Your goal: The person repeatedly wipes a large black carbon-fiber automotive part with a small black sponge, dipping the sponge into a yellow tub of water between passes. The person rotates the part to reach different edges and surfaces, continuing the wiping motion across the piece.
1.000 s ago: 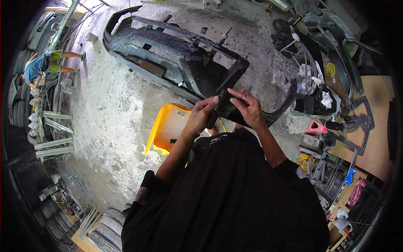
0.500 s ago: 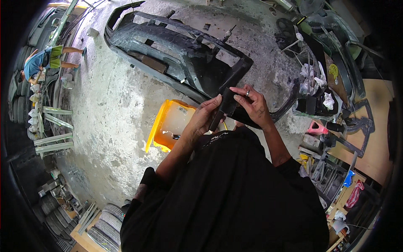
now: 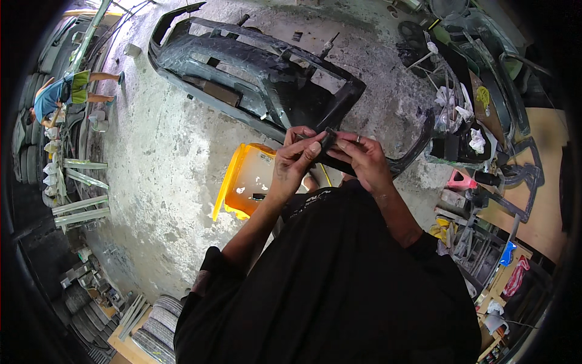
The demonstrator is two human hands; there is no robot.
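Black, seemingly plastic part | pinched: left hand, right hand

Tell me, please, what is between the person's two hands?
In the head view, a small dark part sits pinched between the left hand and the right hand, above the yellow bin.

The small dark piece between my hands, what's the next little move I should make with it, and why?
Probably tighten your pinch and steady the small dark piece before doing anything else. Both the left hand and the right hand hold it only at the fingertips, in mid-air above the yellow container and the rough concrete floor, so it could slip.
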